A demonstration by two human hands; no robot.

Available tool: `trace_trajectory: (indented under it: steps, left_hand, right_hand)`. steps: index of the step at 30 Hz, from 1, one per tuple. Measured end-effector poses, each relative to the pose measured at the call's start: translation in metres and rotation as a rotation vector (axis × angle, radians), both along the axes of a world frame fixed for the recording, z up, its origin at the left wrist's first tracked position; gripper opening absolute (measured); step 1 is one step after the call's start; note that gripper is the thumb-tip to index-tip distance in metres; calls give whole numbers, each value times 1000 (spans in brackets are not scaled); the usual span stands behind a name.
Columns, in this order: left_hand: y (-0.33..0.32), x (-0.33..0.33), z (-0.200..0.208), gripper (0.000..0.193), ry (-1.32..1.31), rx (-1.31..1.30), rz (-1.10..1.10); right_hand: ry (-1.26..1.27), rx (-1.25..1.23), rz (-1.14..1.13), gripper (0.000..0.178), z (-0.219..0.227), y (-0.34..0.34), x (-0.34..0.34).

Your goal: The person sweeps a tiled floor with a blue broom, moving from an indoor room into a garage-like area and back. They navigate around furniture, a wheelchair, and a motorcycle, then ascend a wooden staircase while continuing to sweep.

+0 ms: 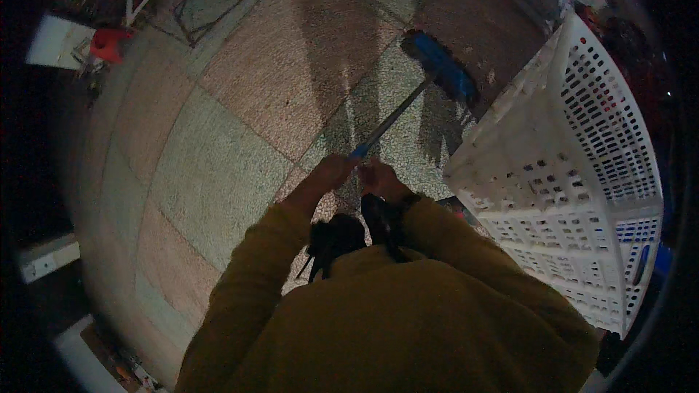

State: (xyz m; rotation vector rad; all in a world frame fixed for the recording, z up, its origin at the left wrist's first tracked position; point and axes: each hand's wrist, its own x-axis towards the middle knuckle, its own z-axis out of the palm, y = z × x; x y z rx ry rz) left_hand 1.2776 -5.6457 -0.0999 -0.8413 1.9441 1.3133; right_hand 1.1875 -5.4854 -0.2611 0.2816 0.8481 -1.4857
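Observation:
A broom (397,113) reaches away from me to the far right, its blue bristled head (442,65) down on the patterned floor. My left hand (329,176) is closed round the blue upper part of the handle. Close beside it, my right hand (381,179) is closed too, with fingers curled at the same handle; part of its grip is hidden. Below the hands, dark shoes (338,234) show in front of my body.
A large white perforated plastic basket (539,189) stands close on my right, near the broom head. Patterned floor covering (211,153) spreads to the left and ahead. A red object (109,44) lies by a white box (60,42) at the far left. Clutter lines the far right.

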Motion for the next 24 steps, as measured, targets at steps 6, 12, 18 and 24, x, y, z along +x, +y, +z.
trace_trajectory:
  steps: [6, 12, 18, 24]
  left_hand:
    - [-44, -87, -47, 50, 213, 2, -25]
    - [-109, -65, -69, 36, 406, -211, -519]
    - [-202, 35, 6, 33, -114, -41, -232]
    - [-249, 150, 87, 38, -457, 119, 48]
  right_hand:
    - [-182, 191, -140, 22, 60, 14, -7]
    - [-343, 187, -287, 26, 37, -38, -17]
    - [401, 59, 21, 23, 41, -159, 5]
    - [1271, -337, 794, 41, 73, -253, 0]
